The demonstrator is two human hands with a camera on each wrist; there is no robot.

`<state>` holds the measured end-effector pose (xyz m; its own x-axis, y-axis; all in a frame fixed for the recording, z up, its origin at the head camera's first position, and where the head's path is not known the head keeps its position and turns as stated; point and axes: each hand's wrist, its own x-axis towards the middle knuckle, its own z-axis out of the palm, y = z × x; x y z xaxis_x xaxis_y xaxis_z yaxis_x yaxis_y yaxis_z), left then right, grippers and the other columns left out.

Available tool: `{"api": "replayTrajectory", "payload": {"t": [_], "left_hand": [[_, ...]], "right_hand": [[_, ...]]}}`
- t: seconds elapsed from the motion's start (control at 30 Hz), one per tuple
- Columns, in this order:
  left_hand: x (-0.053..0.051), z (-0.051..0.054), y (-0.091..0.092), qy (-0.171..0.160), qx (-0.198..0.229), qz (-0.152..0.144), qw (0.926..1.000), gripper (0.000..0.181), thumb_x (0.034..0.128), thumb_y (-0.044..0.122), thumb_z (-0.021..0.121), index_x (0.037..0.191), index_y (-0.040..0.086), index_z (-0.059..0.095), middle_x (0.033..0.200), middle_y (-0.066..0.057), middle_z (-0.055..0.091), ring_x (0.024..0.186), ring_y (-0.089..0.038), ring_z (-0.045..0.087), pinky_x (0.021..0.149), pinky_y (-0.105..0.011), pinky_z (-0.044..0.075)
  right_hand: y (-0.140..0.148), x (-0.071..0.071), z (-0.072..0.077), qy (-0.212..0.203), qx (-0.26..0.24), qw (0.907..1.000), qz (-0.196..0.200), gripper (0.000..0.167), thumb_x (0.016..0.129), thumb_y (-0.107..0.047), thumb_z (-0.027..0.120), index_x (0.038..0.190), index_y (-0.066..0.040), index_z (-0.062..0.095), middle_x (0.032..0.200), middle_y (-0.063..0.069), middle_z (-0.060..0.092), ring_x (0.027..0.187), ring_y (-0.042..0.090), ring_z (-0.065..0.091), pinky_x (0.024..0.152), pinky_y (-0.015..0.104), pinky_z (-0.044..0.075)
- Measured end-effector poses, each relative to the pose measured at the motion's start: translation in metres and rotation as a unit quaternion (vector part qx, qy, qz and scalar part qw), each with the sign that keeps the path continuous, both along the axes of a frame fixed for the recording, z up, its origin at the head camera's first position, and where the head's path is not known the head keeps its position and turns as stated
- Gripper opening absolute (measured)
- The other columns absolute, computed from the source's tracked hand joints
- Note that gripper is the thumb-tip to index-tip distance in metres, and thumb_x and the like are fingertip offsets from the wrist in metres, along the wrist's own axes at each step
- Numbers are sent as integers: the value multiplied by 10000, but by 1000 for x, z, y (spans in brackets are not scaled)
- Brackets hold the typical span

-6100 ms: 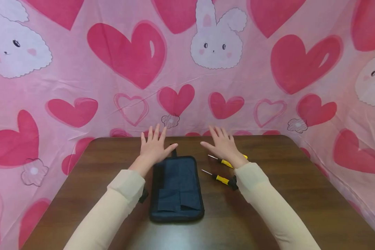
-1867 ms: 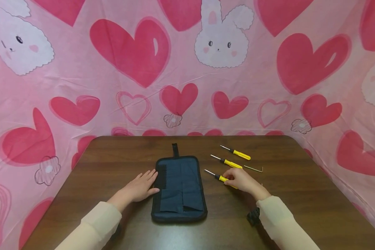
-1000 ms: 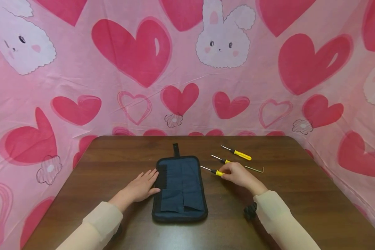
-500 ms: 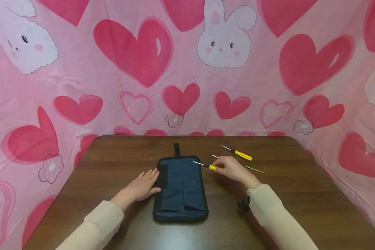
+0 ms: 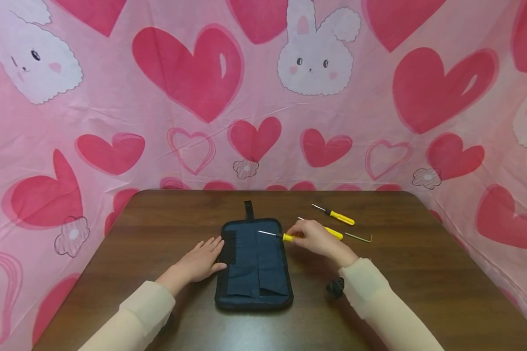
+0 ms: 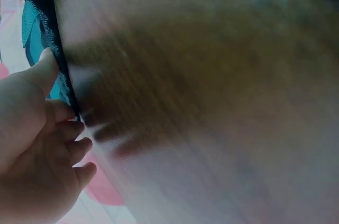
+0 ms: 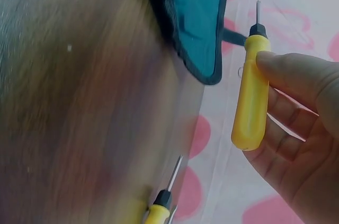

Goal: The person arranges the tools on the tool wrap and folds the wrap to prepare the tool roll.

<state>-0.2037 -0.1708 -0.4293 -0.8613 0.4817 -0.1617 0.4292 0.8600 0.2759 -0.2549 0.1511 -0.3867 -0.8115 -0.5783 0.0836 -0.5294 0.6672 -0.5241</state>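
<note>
the gripped screwdriver (image 5: 287, 237) has moved left since the earlier frame, its metal shaft now farther over the dark blue pouch (image 5: 243, 246). the right hand (image 5: 314, 238) pinches its yellow handle between thumb and fingers. the left hand (image 5: 196, 262) lies with fingers extended, touching the pouch's left edge. a second screwdriver (image 5: 334, 233), a third screwdriver (image 5: 342, 218) and a hex key (image 5: 357, 238) lie right of it on the desk (image 5: 167, 214).

Left sleeve (image 5: 127, 319), lower left of frame: long, plain cream, wide cuff (image 5: 148, 302). Right sleeve (image 5: 395, 312), lower right: same, chunky black unit (image 5: 335, 287) at the wrist. Left hand (image 5: 195, 263) and right hand (image 5: 319, 241) both bare.
</note>
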Motion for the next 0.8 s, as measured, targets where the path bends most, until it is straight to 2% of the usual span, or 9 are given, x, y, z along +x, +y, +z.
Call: {"api": "replayTrajectory", "payload": {"t": [0.27,0.47,0.8], "left_hand": [[1,1,0,-8,47,-4,10000,663,932,373,512,1388,-67,319,1446,-227,267,1336,-365,207,1057,-511,155],[1,1,0,38,37,2,10000,664,929,376,515,1386,-66,324,1446,-226,270,1334,-364,213,1057,-509,156],[0,0,0,160,-16,-41,9999,656,934,368,511,1377,-80,331,1438,-238,277,1329,-373,222,1051,-516,165]], "right_hand": [[-14,4,-2,56,251,9993,287,152,805,-88,712,957,-94,718,827,-61,599,729,113,526,697,241,479],[-21,8,-4,-71,213,9989,401,152,812,-97,707,963,-90,719,837,-60,599,730,113,523,694,239,477],[-30,12,-9,14,277,9965,789,157,827,-88,690,982,-78,713,877,-48,615,767,103,538,705,227,479]]}}
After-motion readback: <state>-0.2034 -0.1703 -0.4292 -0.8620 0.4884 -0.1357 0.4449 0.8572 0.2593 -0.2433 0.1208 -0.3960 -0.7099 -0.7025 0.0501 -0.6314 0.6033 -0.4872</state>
